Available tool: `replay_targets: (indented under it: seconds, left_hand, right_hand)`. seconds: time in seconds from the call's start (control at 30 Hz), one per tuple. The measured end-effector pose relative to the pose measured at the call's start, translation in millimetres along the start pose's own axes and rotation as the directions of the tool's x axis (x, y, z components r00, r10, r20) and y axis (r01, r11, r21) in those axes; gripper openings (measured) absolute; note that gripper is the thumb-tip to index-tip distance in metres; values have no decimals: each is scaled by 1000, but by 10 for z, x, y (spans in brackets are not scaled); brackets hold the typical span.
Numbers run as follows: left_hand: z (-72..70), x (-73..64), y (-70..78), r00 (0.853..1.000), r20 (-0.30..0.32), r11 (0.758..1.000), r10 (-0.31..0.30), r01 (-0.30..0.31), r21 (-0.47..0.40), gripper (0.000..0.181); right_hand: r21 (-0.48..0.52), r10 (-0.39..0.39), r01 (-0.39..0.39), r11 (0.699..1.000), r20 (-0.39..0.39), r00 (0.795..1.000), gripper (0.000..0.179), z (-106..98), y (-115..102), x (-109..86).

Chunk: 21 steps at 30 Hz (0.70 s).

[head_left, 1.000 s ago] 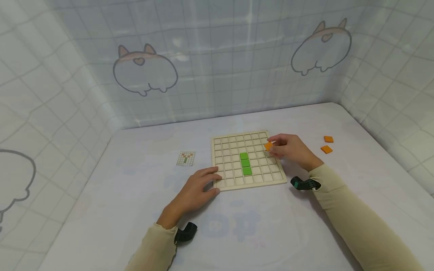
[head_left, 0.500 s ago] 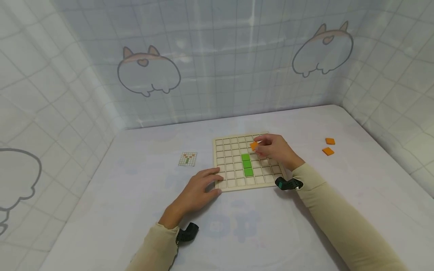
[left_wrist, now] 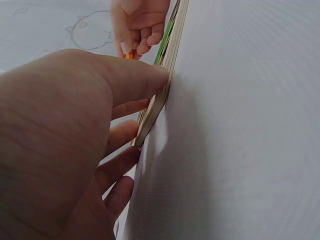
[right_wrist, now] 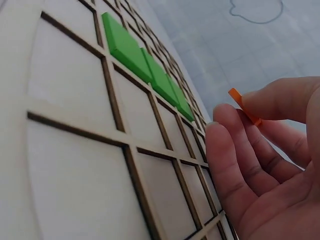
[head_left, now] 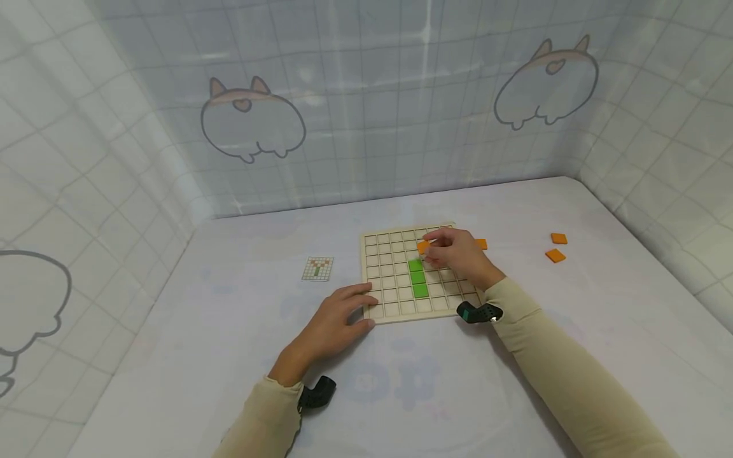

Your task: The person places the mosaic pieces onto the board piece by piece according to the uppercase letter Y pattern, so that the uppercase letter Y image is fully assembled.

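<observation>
A wooden grid board [head_left: 389, 310] lies on the white table, with a column of green square tiles [head_left: 418, 278] set in its cells. My right hand [head_left: 462, 257] pinches an orange square tile [head_left: 422, 247] between thumb and fingertips, over the board's upper part just beyond the green column. The right wrist view shows that orange tile [right_wrist: 244, 106] tilted and raised off the grid. At the board's lower left corner, my left hand [head_left: 329, 321] rests with relaxed fingers. Its thumb [left_wrist: 142, 80] and fingers touch the board's edge in the left wrist view.
Left of the board lies a small card [head_left: 317, 269] printed with a coloured grid pattern. Another orange tile [head_left: 481, 244] shows just behind my right hand. Two more orange tiles, one farther back [head_left: 558, 238] and one nearer [head_left: 555, 256], lie at right. Cloth walls surround the table.
My right hand has moved left across the board, carrying the orange tile from its right edge towards the green column. An orange tile behind that hand has come into view. The left hand stays put.
</observation>
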<state>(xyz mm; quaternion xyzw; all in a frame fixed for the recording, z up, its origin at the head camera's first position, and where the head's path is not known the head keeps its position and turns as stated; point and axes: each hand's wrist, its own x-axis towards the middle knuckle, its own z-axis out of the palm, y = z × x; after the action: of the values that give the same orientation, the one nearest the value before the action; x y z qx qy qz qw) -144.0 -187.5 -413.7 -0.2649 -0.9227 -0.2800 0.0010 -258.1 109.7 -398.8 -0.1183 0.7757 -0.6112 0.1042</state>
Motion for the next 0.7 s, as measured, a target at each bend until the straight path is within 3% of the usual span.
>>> replay_targets:
  seconds: [0.27, 0.7]
  left_hand:
    - [-32, 5, -4, 1000, -4, 1000, -2, 2, 3, 34]
    - [-22, 14, -8, 1000, 5, 1000, 8, -8, -8, 34]
  right_hand:
    - [-27, -11, 10, 1000, -37, 999, 36, 106, -40, 91]
    - [-84, -23, 20, 996, -30, 999, 37, 273, -50, 197]
